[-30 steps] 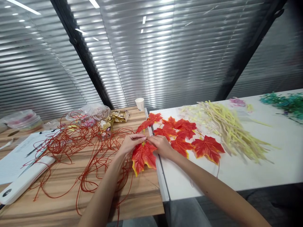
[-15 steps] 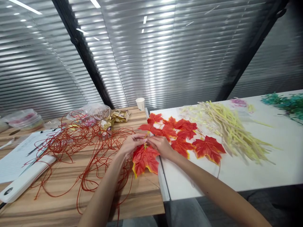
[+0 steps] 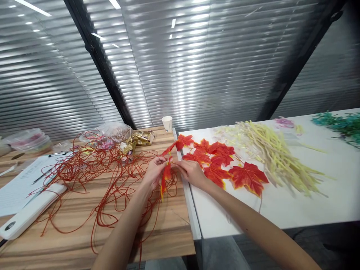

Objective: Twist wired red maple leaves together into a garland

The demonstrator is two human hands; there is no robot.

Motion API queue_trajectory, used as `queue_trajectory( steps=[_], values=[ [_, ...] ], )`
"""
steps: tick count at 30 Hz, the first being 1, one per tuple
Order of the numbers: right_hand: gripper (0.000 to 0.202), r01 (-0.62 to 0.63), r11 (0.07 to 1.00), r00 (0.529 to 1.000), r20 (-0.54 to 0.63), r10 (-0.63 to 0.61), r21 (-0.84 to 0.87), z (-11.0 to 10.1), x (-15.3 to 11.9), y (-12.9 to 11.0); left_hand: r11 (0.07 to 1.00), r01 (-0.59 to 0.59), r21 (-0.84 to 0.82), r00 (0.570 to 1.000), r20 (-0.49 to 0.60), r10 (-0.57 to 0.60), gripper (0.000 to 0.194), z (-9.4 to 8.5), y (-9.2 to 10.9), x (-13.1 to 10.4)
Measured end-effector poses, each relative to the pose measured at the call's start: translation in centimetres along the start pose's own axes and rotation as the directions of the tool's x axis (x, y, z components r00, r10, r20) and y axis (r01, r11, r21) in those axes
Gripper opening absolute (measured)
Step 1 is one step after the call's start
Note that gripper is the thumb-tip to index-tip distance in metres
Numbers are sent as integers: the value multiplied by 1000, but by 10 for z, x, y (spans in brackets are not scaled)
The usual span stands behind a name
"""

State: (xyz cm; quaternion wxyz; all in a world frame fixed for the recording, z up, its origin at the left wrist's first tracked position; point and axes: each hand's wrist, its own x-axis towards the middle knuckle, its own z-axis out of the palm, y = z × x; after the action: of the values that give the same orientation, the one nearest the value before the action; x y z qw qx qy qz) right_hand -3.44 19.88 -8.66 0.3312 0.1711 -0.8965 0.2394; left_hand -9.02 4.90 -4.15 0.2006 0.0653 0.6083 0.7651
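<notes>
My left hand (image 3: 154, 171) is closed in a pinch on a red artificial maple leaf (image 3: 166, 174) with yellow edges, held above the wooden tabletop. The leaf is turned nearly edge-on, and another red leaf (image 3: 169, 149) sticks up just behind the fingers. My right hand (image 3: 192, 173) pinches a thin strand close to the leaf's stem; whether it is cord or stem is too small to tell. Red cord (image 3: 112, 200) lies in loose tangles left of and beneath my hands. Several more maple leaves (image 3: 216, 173) rest on the white table to the right.
Yellow fuzzy stems (image 3: 277, 153) are heaped on the white table (image 3: 295, 210), with teal foliage (image 3: 344, 123) farther right. A paper cup (image 3: 167, 123) and gold packaging (image 3: 143, 137) stand at the back. A clipboard with paper (image 3: 21, 183) and a white device (image 3: 33, 212) lie left.
The leaf in my hands has turned from facing up to nearly edge-on. A second leaf behind it has tilted up, and my right fingertips have drawn slightly apart from my left.
</notes>
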Motion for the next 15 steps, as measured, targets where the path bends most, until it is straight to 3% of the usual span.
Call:
queue_trajectory(
  steps=[8, 15],
  values=[
    [25, -6, 999, 1000, -10, 6, -36, -1, 2, -2, 997, 5, 72, 994, 104, -12, 39, 0, 4, -4],
    [24, 20, 999, 1000, -14, -21, -46, -2, 2, -4, 971, -135, 196, 983, 149, 107, 36, -2, 0, -1]
  ],
)
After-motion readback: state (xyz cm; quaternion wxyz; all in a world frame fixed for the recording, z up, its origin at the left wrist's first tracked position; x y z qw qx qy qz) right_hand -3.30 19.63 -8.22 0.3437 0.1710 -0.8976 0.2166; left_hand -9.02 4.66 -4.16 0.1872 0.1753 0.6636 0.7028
